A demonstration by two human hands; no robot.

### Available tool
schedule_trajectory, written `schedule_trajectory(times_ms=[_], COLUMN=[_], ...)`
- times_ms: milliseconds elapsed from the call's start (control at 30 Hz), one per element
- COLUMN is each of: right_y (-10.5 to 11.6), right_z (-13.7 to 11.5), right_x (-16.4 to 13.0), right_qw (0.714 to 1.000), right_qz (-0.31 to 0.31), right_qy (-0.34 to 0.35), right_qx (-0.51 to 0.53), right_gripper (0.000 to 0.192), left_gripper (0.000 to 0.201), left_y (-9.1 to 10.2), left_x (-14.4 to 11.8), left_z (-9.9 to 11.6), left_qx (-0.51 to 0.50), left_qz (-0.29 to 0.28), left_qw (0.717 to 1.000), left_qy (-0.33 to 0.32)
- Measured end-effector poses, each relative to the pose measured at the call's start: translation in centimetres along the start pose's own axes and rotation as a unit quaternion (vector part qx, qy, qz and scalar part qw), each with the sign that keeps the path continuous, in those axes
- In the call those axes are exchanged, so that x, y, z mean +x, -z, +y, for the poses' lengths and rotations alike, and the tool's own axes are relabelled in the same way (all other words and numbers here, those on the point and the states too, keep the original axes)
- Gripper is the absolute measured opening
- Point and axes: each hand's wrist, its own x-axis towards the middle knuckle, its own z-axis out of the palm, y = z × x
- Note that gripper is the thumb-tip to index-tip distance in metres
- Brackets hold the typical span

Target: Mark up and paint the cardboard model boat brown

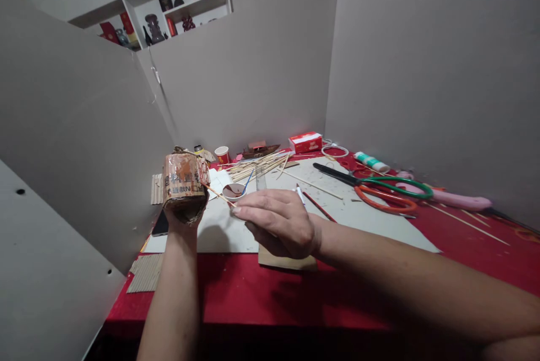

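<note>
Up at the left, a brown cardboard piece (184, 174) with printed lettering and wet-looking, glossy brown patches is raised above the table. My left hand (201, 216) supports it from beneath and behind, its fingers mostly hidden. Pinched in my right hand (280, 220) is a thin wooden stick (220, 195) with a reddish-brown far end. That end meets the right side of the cardboard piece. Beyond my right fingers stands a white cup (233, 192) of brown liquid, with a thin blue stick (248, 180) leaning in it.
Many thin wooden sticks (257, 166) lie behind the cup, near a model boat (260, 149). Big scissors (367, 184) and a pink glue gun (453, 198) lie to the right. Corrugated cardboard (145, 274) rests at the front left. Grey panels (253, 68) enclose the red table.
</note>
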Motion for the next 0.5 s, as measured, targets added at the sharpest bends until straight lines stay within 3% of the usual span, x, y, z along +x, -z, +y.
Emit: schedule_trajectory(times_ms=[100, 267, 500], right_y=[0.2, 0.0, 0.1], right_z=[0.1, 0.8, 0.0], right_x=[0.2, 0.5, 0.1], right_qw=[1.0, 0.996, 0.999], right_qz=[0.009, -0.003, -0.007], right_qy=[-0.028, -0.074, -0.022], right_qx=[-0.011, -0.058, -0.025], right_gripper=[0.031, 0.032, 0.025], left_gripper=[0.048, 0.041, 0.048], left_y=[0.1, -1.3, -1.2], left_x=[-0.1, -0.6, -0.5], left_z=[0.0, -0.1, 0.1], left_qx=[0.003, 0.025, 0.018], left_qz=[-0.009, -0.027, -0.012], left_qw=[1.0, 0.999, 1.0], left_qy=[0.013, -0.004, 0.005])
